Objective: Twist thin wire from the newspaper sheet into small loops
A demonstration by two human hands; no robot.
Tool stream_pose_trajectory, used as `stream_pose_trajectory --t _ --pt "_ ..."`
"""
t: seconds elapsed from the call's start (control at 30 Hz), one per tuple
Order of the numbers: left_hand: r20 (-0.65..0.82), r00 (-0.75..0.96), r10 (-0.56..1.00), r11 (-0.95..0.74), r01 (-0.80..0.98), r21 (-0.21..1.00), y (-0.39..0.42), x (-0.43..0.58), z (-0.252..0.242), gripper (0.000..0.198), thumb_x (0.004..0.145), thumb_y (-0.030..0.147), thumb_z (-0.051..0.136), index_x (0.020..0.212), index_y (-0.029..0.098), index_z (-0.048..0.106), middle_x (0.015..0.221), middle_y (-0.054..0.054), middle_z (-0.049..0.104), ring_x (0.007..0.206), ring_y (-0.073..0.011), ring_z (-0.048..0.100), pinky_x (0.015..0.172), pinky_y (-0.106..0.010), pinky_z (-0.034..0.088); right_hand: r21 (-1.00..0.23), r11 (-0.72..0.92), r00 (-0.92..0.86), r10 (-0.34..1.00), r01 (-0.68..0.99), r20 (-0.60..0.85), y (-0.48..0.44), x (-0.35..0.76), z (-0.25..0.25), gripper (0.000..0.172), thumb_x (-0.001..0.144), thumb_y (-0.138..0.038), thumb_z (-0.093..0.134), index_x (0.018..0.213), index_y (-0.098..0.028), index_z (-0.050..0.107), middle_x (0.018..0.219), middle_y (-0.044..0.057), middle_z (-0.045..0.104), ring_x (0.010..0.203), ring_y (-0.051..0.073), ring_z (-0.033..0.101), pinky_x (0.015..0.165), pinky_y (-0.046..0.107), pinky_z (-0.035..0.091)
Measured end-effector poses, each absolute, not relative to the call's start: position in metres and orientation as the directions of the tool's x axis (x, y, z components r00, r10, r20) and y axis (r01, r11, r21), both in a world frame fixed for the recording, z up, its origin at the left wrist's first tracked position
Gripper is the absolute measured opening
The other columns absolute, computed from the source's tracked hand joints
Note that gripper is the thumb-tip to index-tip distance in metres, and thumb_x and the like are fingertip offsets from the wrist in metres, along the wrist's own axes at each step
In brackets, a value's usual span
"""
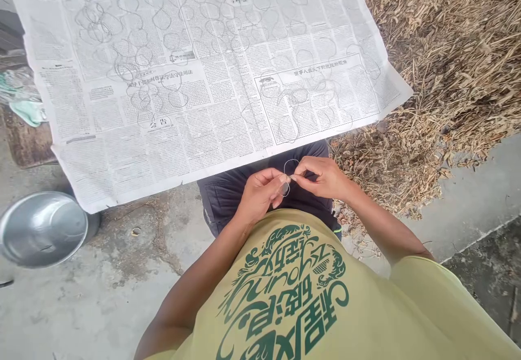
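Above my lap, both hands pinch one thin wire [290, 159] bent into loops. My left hand [260, 193] is closed, its thumb and forefinger holding the wire from the left; a small loop hangs below those fingertips. My right hand [325, 177] pinches the same wire from the other side, fingertips almost touching the left ones. The upper loop curves up between the hands. Just beyond them lies a spread newspaper [163, 159], with many similar thin looped wires [165, 18] scattered over it, some overlapping in clusters.
Dry plant stalks [456, 39] are heaped on the right beside a concrete ledge [480, 170]. A metal basin [44, 229] stands on the concrete floor [122, 295] at left. Behind it are a wooden board [28, 137] and a crumpled plastic bag [26, 96].
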State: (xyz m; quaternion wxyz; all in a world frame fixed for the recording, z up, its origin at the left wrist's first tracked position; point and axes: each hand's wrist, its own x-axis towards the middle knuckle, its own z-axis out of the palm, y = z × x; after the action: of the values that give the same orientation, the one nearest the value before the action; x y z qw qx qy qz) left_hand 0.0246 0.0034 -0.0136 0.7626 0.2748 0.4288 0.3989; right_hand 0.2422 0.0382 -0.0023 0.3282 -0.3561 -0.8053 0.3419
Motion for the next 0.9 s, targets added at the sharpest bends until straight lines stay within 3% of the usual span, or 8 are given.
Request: stream_pose_trajectory --t 0.23,0.37,0.5,0.73,0.9 --pt "-0.371 0.424 0.826 0.515 -0.300 0.803 0.003 0.013 -0.028 0.031 0.096 0.048 0.083 0.097 0.017 0.079 0.062 0.005 0.051 0.053 -0.0105 0.053 0.053 -0.025 0.051 -0.793 0.498 -0.531 0.803 0.351 0.270 0.036 0.243 -0.007 0.014 0.108 -0.024 0.062 0.095 -0.021 0.067 0.083 0.002 0.073 0.072 0.015 0.065 0.068 0.028 0.051" --pt "-0.385 0.433 0.815 0.535 -0.307 0.787 0.005 0.005 -0.027 0.033 0.094 0.046 0.086 0.107 0.016 0.082 0.064 0.004 0.054 0.055 -0.0119 0.057 0.058 -0.027 0.053 -0.800 0.492 -0.533 0.803 0.342 0.266 0.035 0.245 -0.007 0.012 0.109 -0.024 0.061 0.100 -0.021 0.068 0.086 0.003 0.073 0.075 0.015 0.067 0.070 0.030 0.053" --pt "-0.413 0.397 0.819 0.554 -0.366 0.748 0.003 0.001 -0.021 0.034 0.090 0.046 0.089 0.103 0.015 0.083 0.065 0.002 0.058 0.056 -0.0122 0.056 0.059 -0.029 0.055 -0.805 0.478 -0.509 0.819 0.351 0.265 0.033 0.246 -0.011 0.012 0.110 -0.026 0.064 0.100 -0.021 0.069 0.086 0.002 0.071 0.074 0.015 0.066 0.069 0.030 0.052" --pt "-0.476 0.297 0.828 0.559 -0.363 0.746 0.000 0.005 -0.015 0.037 0.086 0.049 0.091 0.100 0.016 0.085 0.077 -0.001 0.062 0.057 -0.0087 0.050 0.048 -0.021 0.043 -0.833 0.440 -0.462 0.847 0.335 0.262 0.029 0.239 -0.015 0.015 0.111 -0.027 0.063 0.099 -0.021 0.069 0.087 0.003 0.071 0.073 0.015 0.063 0.069 0.029 0.051" --pt "-0.514 0.264 0.816 0.577 -0.345 0.740 0.001 0.009 -0.014 0.039 0.073 0.044 0.101 0.094 0.016 0.084 0.061 0.002 0.057 0.054 -0.0077 0.044 0.047 -0.019 0.032 -0.849 0.424 -0.417 0.866 0.315 0.278 0.025 0.233 -0.015 0.016 0.111 -0.027 0.064 0.098 -0.021 0.070 0.087 0.003 0.071 0.073 0.015 0.062 0.068 0.029 0.050"
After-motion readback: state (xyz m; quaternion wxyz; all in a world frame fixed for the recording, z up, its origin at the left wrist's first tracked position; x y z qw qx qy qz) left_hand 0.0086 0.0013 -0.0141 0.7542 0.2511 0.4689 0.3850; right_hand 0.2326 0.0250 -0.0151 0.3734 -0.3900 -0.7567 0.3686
